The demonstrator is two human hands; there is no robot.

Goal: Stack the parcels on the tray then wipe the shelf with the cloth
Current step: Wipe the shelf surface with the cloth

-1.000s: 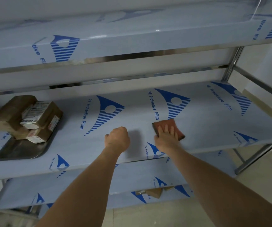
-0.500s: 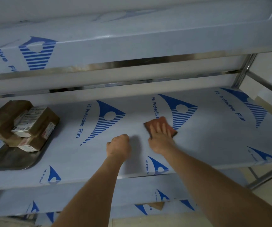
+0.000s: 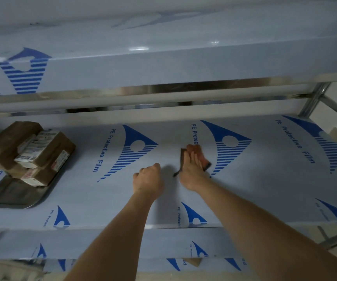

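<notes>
Several brown parcels (image 3: pixel 29 151) with white labels lie stacked on a dark metal tray (image 3: pixel 11 196) at the left of the middle shelf (image 3: pixel 265 189). My right hand (image 3: pixel 192 169) presses flat on a reddish-brown cloth (image 3: pixel 203 159) near the shelf's centre, fingers spread over it. Just left of it, my left hand (image 3: pixel 148 178) rests on the shelf as a closed fist and holds nothing.
The shelf is covered in pale blue protective film with blue triangle logos. An upper shelf (image 3: pixel 163 63) overhangs close above. A metal post (image 3: pixel 313 100) stands at the back right. Lower shelves (image 3: pixel 123 244) sit beneath, with floor at the right.
My right hand has slid the cloth leftward and further back across the shelf, closer to my left fist. The left hand has stayed roughly in place.
</notes>
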